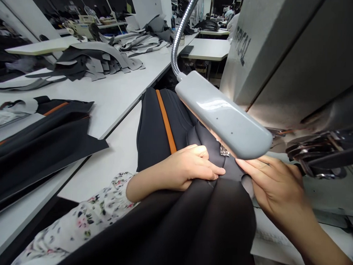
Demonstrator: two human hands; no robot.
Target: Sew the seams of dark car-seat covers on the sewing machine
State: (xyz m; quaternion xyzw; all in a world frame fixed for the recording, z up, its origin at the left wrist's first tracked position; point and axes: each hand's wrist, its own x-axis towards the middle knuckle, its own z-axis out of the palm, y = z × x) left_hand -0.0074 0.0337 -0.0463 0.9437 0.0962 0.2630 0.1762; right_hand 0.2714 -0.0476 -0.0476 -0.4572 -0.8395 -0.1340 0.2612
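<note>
A black padded fabric piece with an orange stripe spreads under the sewing machine's lamp and drapes toward me. On top of it rests my left hand, index finger extended near the seam and the other fingers curled in on the cloth. My right hand grips the fabric's right edge, fingertips together on the upper face; its thumb is mostly hidden. Between the hands and slightly beyond them, the metal presser foot sits on the fabric. The lamp hides the needle area above it.
The grey lamp hangs low on a flexible neck. The machine body fills the right side. Another black piece lies on the white table at left, with cut grey pieces behind. A person is far back.
</note>
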